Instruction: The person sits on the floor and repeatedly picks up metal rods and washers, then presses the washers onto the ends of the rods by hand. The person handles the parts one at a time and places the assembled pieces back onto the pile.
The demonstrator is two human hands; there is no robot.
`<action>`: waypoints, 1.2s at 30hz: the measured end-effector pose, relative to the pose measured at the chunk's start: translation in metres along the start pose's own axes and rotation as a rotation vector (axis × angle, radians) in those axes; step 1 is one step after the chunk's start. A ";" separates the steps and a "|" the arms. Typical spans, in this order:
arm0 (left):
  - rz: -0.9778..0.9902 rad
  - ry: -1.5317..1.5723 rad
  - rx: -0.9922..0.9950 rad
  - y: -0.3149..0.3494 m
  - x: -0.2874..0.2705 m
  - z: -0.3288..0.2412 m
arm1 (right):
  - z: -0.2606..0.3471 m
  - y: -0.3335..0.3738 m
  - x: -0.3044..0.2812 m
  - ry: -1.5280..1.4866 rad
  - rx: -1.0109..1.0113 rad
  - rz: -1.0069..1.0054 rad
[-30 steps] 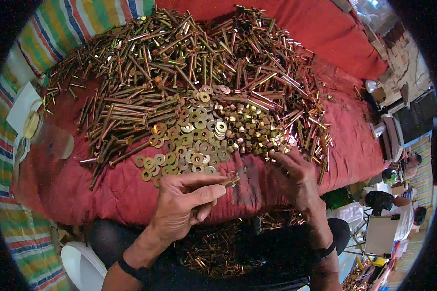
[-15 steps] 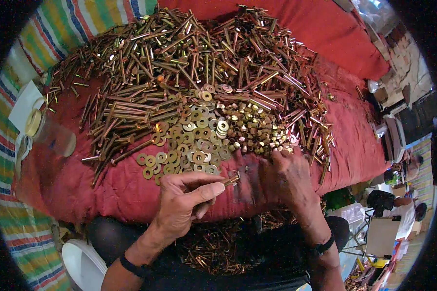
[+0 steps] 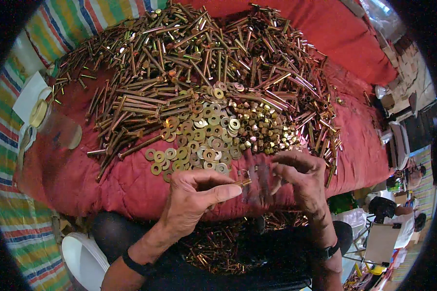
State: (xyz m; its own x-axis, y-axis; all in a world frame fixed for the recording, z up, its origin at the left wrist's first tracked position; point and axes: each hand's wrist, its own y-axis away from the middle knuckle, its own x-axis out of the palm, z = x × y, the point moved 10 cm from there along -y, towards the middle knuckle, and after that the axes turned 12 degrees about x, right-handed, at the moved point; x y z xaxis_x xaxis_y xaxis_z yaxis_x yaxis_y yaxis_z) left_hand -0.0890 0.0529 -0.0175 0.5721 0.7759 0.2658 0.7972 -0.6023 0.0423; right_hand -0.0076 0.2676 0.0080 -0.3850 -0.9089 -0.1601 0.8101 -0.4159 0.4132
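Observation:
In the head view my left hand (image 3: 199,196) pinches a brassy bolt (image 3: 245,183) between thumb and fingers, its threaded end pointing right. The rest of the bolt is hidden by the fingers. Over to the right, my right hand (image 3: 303,179) hovers in front of the nuts with thumb and fingers curled together; what they hold, if anything, cannot be made out. Gold-coloured flat washers (image 3: 209,154) lie spread just beyond my left hand. A heap of small brassy nuts (image 3: 262,127) sits to their right.
Large piles of long bolts (image 3: 179,53) cover the far part of the red padded cloth (image 3: 141,194). A clear jar (image 3: 58,127) lies at the left. More bolts (image 3: 213,250) lie between my legs. A white basin (image 3: 80,254) stands low left; a person (image 3: 405,223) is at far right.
My right hand has drawn back from the nut heap toward me, its fingers curling. My left hand has shifted right with the bolt, whose threaded end shows more clearly.

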 end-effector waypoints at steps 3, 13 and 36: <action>0.015 0.056 -0.056 0.002 0.002 0.004 | 0.006 0.014 0.030 -0.114 0.042 0.192; 0.118 0.132 -0.176 0.006 0.011 0.020 | 0.043 0.046 0.051 0.367 -0.518 0.213; 0.185 -0.818 0.988 0.034 0.044 -0.069 | -0.016 0.034 0.051 0.122 0.228 0.214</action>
State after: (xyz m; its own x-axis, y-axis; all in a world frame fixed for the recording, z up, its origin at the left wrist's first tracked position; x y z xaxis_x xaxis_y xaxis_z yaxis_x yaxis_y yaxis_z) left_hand -0.0500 0.0537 0.0623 0.3600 0.7964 -0.4860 0.2978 -0.5918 -0.7491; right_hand 0.0071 0.2065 -0.0002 -0.1500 -0.9774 -0.1488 0.7421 -0.2107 0.6364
